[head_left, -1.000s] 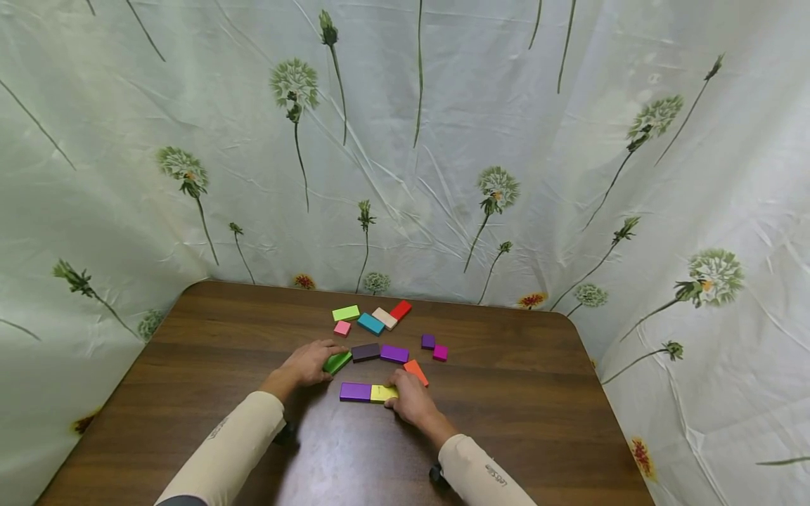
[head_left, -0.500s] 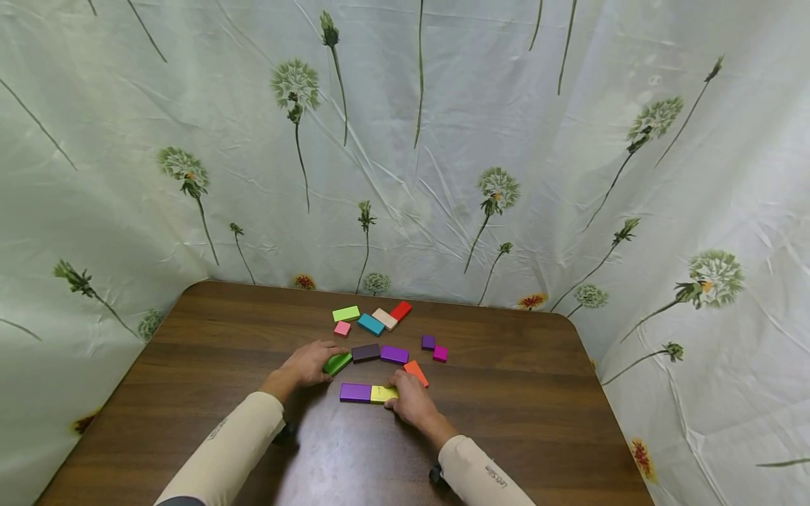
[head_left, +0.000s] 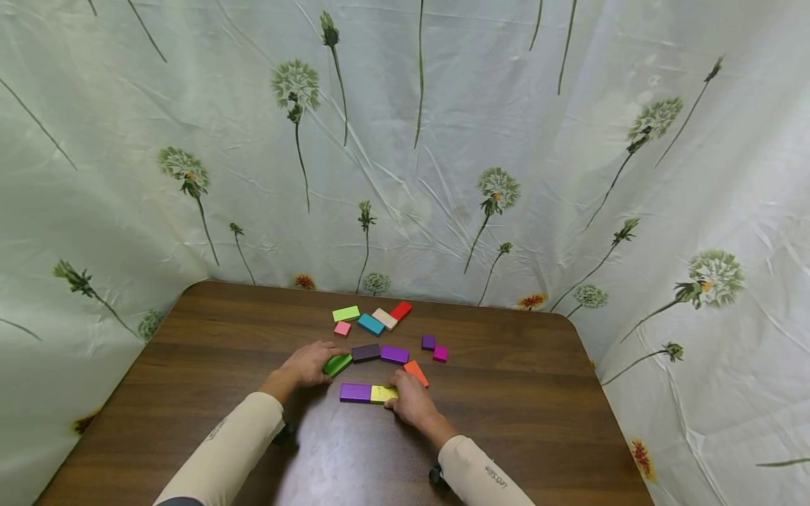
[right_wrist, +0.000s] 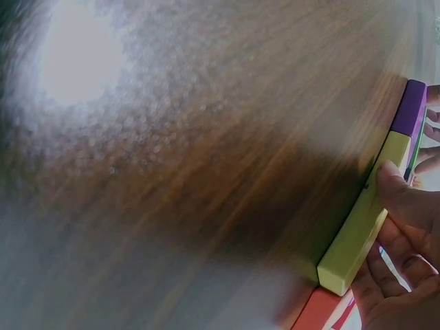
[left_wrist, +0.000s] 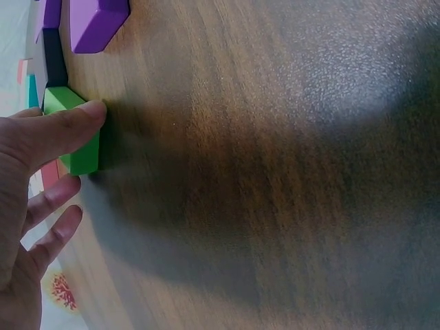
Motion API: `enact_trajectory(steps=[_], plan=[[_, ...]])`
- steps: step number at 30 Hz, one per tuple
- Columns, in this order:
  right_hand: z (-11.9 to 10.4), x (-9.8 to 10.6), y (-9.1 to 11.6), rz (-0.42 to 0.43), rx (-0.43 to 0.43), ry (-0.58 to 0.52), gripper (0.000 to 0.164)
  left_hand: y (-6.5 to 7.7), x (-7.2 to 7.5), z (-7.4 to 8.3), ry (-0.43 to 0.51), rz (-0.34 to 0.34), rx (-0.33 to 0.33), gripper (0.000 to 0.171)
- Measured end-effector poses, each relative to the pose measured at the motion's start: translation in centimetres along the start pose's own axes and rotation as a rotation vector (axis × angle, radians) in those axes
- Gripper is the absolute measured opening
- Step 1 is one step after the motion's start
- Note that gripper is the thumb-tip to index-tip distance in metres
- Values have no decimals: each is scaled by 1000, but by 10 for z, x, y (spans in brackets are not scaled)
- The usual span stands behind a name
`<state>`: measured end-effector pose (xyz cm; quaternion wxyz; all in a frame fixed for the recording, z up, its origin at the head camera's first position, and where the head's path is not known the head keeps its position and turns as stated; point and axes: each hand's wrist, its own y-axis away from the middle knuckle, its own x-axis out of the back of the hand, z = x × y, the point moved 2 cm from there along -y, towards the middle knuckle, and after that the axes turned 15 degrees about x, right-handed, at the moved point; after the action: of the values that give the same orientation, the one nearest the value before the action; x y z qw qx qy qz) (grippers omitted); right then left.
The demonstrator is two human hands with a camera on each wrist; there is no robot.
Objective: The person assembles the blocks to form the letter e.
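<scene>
My left hand (head_left: pixel 310 363) pinches a green block (head_left: pixel 338 364), its thumb lying across the block (left_wrist: pixel 84 157) in the left wrist view. The far end of that block meets a dark block (head_left: pixel 365 353), followed by a purple block (head_left: pixel 394 354) and an orange block (head_left: pixel 416 374) in a bent row. Nearer to me, a second purple block (head_left: pixel 356 393) lies end to end with a yellow block (head_left: pixel 381 394). My right hand (head_left: pixel 415 400) grips the yellow block, thumb on its near side in the right wrist view; the head view hides its right end.
Behind the row lie lime (head_left: pixel 346 313), pink (head_left: pixel 342 328), teal (head_left: pixel 370 323), beige (head_left: pixel 384 318) and red (head_left: pixel 401 310) blocks. Right of them are a dark purple cube (head_left: pixel 428 342) and a magenta cube (head_left: pixel 440 353). A flowered curtain (head_left: pixel 405 176) hangs behind the wooden table (head_left: pixel 519 422).
</scene>
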<state>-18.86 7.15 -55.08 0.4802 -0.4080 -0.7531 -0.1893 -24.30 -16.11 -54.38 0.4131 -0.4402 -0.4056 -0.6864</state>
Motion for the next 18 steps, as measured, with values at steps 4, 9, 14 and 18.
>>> enact_trajectory(steps=[4,9,14,18], plan=[[0,0,0,6,3,-5,24,0,0,1,-4,13,-18,59],[0,0,0,3,-4,-13,24,1,1,2,3,13,-21,59],[0,1,0,4,-12,-23,25,2,2,2,16,-1,-1,59],[0,0,0,5,-13,-27,25,2,1,2,24,-12,11,59]])
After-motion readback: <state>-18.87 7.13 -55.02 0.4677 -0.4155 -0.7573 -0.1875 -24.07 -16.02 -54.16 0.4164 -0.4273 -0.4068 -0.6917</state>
